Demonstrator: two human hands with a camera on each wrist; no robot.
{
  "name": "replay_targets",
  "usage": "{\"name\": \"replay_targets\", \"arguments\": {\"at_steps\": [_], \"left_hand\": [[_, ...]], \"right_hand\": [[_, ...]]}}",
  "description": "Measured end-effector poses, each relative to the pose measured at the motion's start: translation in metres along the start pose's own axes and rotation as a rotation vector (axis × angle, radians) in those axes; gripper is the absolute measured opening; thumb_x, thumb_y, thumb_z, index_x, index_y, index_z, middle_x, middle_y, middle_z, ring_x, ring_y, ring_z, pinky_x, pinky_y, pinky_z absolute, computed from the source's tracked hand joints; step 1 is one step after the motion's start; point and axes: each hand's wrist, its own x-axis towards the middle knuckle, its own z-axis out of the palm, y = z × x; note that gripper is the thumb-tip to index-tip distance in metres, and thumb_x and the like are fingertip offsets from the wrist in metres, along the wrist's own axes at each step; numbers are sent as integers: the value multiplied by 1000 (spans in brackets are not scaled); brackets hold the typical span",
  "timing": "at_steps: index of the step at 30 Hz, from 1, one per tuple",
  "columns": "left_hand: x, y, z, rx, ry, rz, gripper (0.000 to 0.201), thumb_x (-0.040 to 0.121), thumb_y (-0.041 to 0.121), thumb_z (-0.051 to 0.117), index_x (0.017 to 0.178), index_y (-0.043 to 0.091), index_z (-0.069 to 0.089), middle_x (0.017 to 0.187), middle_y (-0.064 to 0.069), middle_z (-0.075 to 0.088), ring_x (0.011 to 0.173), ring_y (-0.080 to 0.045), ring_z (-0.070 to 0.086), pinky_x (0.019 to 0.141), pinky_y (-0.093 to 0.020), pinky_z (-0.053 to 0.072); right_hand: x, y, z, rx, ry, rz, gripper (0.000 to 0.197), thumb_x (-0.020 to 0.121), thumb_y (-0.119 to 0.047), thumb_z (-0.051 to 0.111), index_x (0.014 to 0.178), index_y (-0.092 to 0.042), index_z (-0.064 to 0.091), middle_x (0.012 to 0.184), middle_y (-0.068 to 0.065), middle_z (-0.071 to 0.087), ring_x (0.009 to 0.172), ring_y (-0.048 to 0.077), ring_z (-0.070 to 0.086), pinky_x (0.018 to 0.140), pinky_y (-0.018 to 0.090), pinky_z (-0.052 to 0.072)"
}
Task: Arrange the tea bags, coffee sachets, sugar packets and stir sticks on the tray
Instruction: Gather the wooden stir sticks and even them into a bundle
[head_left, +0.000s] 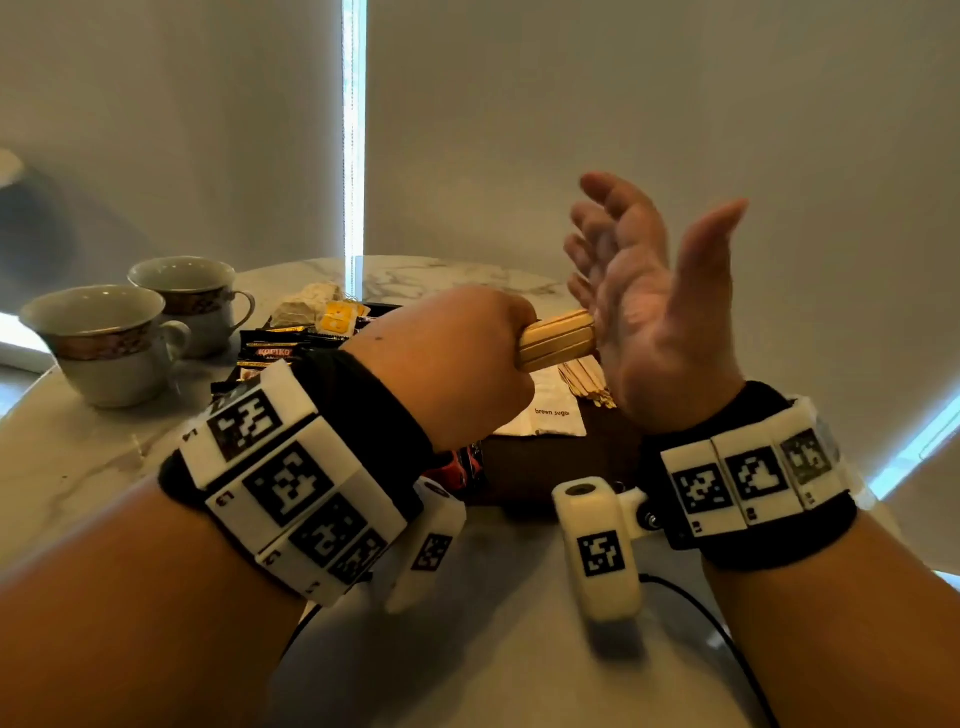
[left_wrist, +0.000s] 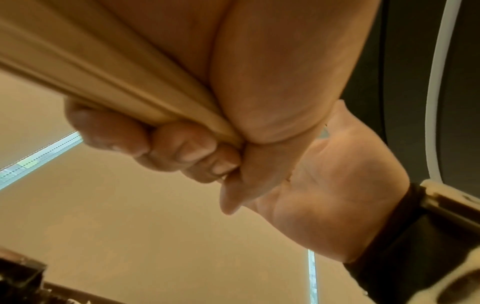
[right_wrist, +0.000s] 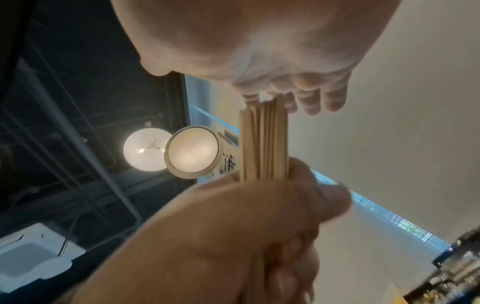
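My left hand (head_left: 462, 358) grips a bundle of wooden stir sticks (head_left: 558, 340) in its fist, held level above the dark brown tray (head_left: 545, 467). The right hand (head_left: 649, 301) is open, fingers spread upward, with its palm against the bundle's free ends. In the left wrist view the curled fingers (left_wrist: 179, 148) wrap the stir sticks (left_wrist: 103, 67). In the right wrist view the stir sticks (right_wrist: 265, 139) point up at the open palm. On the tray lie loose stir sticks (head_left: 589, 382) and white brown sugar packets (head_left: 558, 413). Tea bags (head_left: 311, 306) and dark coffee sachets (head_left: 275, 353) lie behind my left wrist.
Two empty china cups (head_left: 104, 338) (head_left: 189, 296) stand at the left on the round marble table (head_left: 93, 467). A black cable (head_left: 727, 639) runs over the table's near right part. Grey blinds hang close behind the table.
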Motion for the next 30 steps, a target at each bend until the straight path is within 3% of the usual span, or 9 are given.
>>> {"name": "replay_targets", "arguments": {"at_steps": [3, 7, 13, 16, 17, 19, 21, 25, 30], "left_hand": [[0, 0, 1, 41, -2, 22, 12, 96, 25, 58, 97, 31, 49, 77, 9, 51, 66, -5, 49, 57, -16, 33], [1, -1, -3, -27, 26, 9, 17, 96, 22, 60, 90, 33, 50, 78, 8, 54, 68, -6, 52, 58, -18, 35], [4, -5, 3, -8, 24, 9, 14, 94, 20, 62, 94, 30, 52, 79, 7, 53, 69, -6, 52, 60, -17, 37], [6, -7, 3, -61, 80, 33, 19, 95, 20, 61, 86, 33, 51, 78, 8, 55, 68, -6, 53, 58, -18, 37], [6, -8, 2, -124, 133, 47, 21, 96, 20, 61, 85, 34, 50, 77, 7, 55, 66, -6, 53, 57, -19, 37], [7, -12, 0, -342, 328, 102, 16, 96, 23, 63, 87, 33, 53, 71, 8, 55, 59, -5, 52, 55, -20, 41], [9, -16, -3, -653, 590, 154, 19, 95, 25, 66, 83, 30, 53, 64, 9, 53, 54, -8, 53, 54, -27, 48], [9, -18, -4, -1038, 765, 195, 17, 98, 20, 62, 84, 25, 54, 60, 6, 56, 59, -19, 58, 65, -45, 56], [11, -15, 7, -1148, 729, 171, 17, 97, 21, 62, 83, 22, 53, 60, 6, 55, 58, -19, 57, 66, -46, 54]], "right_hand": [[-5, 3, 11, -71, -79, -10, 129, 35, -107, 31, 145, -38, 36, 165, 2, 24, 152, 20, 18, 122, 55, 10], [3, -1, 2, 16, 72, -24, 143, 30, -105, 35, 150, -27, 35, 165, 7, 21, 153, 26, 16, 122, 53, 10], [-7, 10, 15, -19, -26, 11, 124, 36, -106, 34, 141, -40, 35, 165, 4, 22, 153, 18, 16, 123, 48, 11], [4, 4, 6, 63, 124, 48, 138, 29, -106, 38, 145, -29, 34, 164, 13, 21, 152, 27, 18, 117, 44, 15], [7, 1, 3, 117, 175, 72, 137, 35, -106, 36, 145, -24, 36, 162, 17, 26, 150, 31, 23, 116, 44, 18], [8, 0, -1, 214, 258, 155, 112, 70, -97, 19, 143, -14, 39, 150, 25, 42, 140, 38, 40, 117, 51, 26], [6, 7, 0, 294, 205, 309, 96, 87, -82, 9, 140, -9, 43, 136, 31, 54, 126, 44, 54, 111, 58, 39], [2, 21, 3, 447, -57, 595, 106, 81, -90, 19, 136, -3, 46, 126, 36, 59, 114, 48, 63, 106, 55, 45], [0, 19, 8, 733, -130, 623, 115, 78, -92, 26, 147, -1, 34, 132, 36, 55, 123, 49, 56, 113, 55, 38]]}}
